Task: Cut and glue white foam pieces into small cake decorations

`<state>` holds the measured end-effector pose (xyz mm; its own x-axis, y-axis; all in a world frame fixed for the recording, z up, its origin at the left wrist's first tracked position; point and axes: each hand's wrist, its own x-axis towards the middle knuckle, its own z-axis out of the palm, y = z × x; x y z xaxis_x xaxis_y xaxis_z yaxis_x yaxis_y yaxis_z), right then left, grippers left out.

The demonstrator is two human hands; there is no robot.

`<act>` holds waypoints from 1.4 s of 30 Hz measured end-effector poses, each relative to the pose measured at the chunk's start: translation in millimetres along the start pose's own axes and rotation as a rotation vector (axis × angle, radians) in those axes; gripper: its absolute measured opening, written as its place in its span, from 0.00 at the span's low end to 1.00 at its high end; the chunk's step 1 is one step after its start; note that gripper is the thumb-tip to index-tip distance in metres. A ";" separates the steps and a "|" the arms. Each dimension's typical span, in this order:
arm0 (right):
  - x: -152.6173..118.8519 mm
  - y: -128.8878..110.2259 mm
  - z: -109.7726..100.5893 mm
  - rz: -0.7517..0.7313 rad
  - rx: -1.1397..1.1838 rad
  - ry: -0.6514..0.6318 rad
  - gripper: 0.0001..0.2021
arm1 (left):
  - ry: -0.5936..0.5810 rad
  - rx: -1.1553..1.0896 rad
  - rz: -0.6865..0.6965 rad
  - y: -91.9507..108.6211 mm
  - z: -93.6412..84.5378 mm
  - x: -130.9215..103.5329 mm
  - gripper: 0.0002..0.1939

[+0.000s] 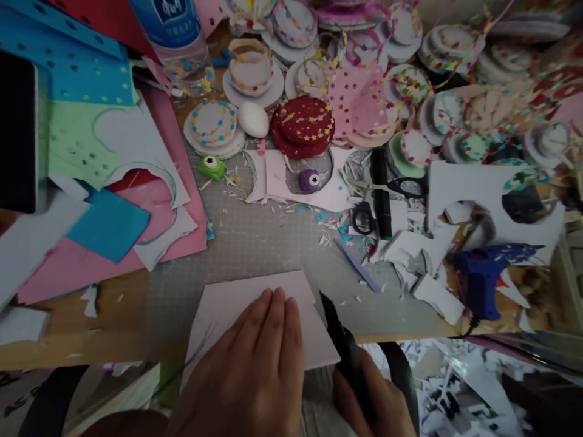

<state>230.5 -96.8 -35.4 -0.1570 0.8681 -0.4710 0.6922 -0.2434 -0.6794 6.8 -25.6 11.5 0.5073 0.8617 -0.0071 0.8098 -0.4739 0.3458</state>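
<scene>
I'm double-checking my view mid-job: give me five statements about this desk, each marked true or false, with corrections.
1. The right hand grips a black utility knife. True.
2. The left hand is clear of the white sheet. False: it lies flat on it.
3. The scissors cross a black marker. True.
4. The purple punch sits left of the green punch. False: it sits to its right.
5. The glue gun is blue. True.
</scene>
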 end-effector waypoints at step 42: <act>-6.9 -6.5 28.1 0.125 -0.194 0.122 0.11 | 0.034 0.133 0.063 0.2 7.0 3.4 0.22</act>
<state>207.2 -113.4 -43.5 0.0166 0.8852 -0.4649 0.8249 -0.2749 -0.4940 10.8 -24.0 4.9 0.5500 0.8340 0.0433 0.8096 -0.5452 0.2176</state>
